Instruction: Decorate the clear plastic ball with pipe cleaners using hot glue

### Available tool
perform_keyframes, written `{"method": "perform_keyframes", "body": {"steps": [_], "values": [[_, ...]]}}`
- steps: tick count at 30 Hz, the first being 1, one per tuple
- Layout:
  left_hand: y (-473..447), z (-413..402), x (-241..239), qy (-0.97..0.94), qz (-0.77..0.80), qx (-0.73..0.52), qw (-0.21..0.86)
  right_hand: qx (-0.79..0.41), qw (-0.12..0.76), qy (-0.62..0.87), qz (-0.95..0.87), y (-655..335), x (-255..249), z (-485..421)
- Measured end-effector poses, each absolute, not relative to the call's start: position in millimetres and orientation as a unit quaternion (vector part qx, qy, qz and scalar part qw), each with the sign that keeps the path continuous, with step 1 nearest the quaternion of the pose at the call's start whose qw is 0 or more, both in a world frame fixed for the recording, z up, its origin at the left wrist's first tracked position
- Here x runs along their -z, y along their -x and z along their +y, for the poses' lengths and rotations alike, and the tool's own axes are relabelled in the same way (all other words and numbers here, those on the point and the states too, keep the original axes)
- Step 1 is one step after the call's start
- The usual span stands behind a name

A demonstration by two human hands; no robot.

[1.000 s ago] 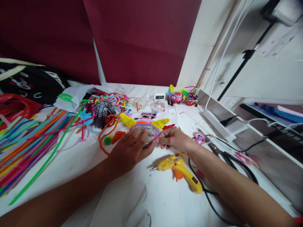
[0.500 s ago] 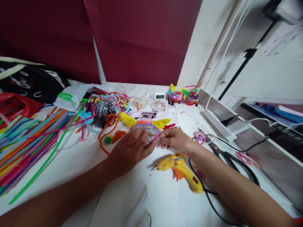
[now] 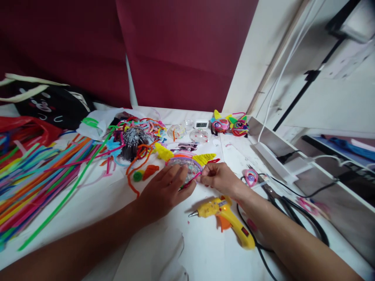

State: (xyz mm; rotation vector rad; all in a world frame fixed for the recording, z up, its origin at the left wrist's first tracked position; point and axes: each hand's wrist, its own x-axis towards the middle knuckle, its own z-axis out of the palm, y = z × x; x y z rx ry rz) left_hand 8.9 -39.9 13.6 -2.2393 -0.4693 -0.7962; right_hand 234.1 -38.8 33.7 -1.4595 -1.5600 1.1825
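A rounded craft face (image 3: pixel 191 166) lies on the table, with a clear speckled middle, a purple and orange rim and two yellow pipe-cleaner ears. Across its lower left, my left hand (image 3: pixel 165 187) grips it, fingers on top and thumb at the lower edge, covering part of it. At its right edge, my right hand (image 3: pixel 218 177) is closed in a pinch on a pink pipe cleaner (image 3: pixel 193 178) that runs along the lower rim. A red end shows behind the right fingers. Below the hands rests a yellow glue gun (image 3: pixel 227 216), nozzle pointing left.
Bundled pipe cleaners (image 3: pixel 49 179) and a tangled heap of them (image 3: pixel 143 128) lie left. Scissors (image 3: pixel 274 195) and a pink swirl (image 3: pixel 251 177) lie right. Finished craft faces (image 3: pixel 230 125), a small digital clock (image 3: pixel 201 124) and clear domes (image 3: pixel 199 136) stand behind.
The view has shifted slightly, so everything sits a little further right and lower. Both hands keep their places on the craft face; the right fingers have moved only slightly.
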Motion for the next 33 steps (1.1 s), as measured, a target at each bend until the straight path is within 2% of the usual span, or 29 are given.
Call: {"method": "perform_keyframes", "body": {"steps": [8, 33], "values": [[-9, -38, -9, 0.868, -0.185, 0.322, 0.329, -0.420, 0.399, 0.573, -0.580, -235, -25, -37], [-9, -39, -2, 0.870, -0.203, 0.366, 0.262, -0.464, 0.401, 0.540, -0.576, -228, -33, -42]]}}
